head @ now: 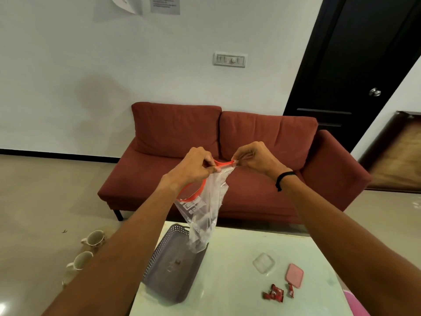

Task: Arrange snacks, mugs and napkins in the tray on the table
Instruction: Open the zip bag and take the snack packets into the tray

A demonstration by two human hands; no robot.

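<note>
Hanging above a grey perforated tray, a clear zip-top bag with an orange-red seal strip looks crumpled, and its contents cannot be made out. The tray sits on a pale glass table; nothing clear shows inside it. Also on the table lie a clear square container, a pink lid and red snack wrappers. Two mugs stand on the floor at the left. The left hand and right hand are raised side by side, each pinching the bag's seal strip.
</note>
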